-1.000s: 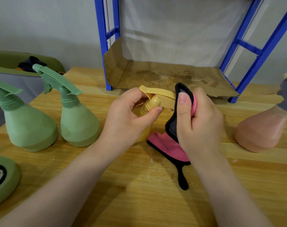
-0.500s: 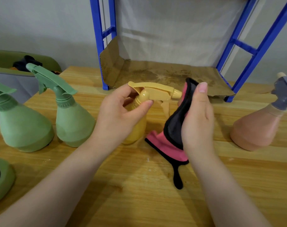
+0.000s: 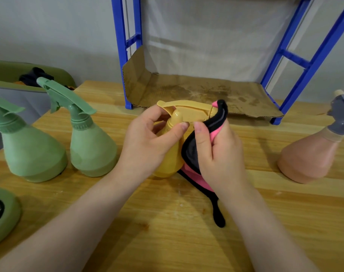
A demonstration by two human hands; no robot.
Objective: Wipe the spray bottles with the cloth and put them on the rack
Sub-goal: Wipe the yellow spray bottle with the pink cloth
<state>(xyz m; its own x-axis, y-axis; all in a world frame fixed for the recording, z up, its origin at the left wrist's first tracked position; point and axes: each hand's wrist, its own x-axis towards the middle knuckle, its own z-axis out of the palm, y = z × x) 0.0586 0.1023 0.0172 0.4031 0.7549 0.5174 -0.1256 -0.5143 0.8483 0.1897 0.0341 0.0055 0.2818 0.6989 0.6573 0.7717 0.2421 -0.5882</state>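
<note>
A yellow spray bottle stands on the wooden table in the middle. My left hand grips its neck just under the trigger head. My right hand holds a pink cloth with black edging and presses it over the nozzle end and right side of the bottle. Two green spray bottles stand at the left. A peach bottle with a grey head stands at the right. The blue rack stands behind, its bottom shelf lined with brown cardboard.
A round green object lies at the table's left front edge. A green and grey bin with dark items sits beyond the table's left edge. A grey wall stands behind the rack.
My right hand has brought the cloth back onto the yellow bottle's nozzle after lifting off it half a second ago. The left hand keeps its grip on the neck.
</note>
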